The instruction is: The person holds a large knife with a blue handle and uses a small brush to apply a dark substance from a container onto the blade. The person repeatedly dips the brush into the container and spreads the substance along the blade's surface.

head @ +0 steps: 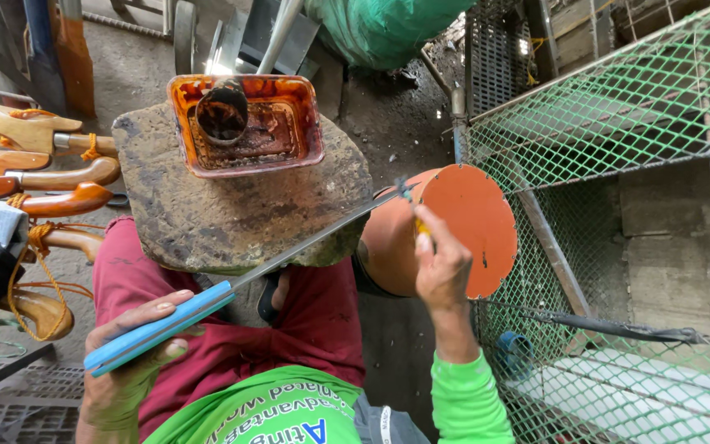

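Observation:
My left hand [129,362] grips the light blue handle [158,326] of a long knife. Its narrow steel blade [318,236] runs up and to the right across a flat sharpening stone [207,210] to a tip near the orange disc. My right hand [440,265] is raised in front of a round orange disc [474,218]. It pinches a small yellow object near the blade's tip. An orange plastic tray [244,123] with rusty water and a dark cup [222,111] sits on the stone's far end.
Several wooden-handled tools [51,177] lie stacked at the left. Green wire mesh [618,107] fills the right side. A green net bundle [380,29] lies at the top. My red trousers [232,337] are below the stone.

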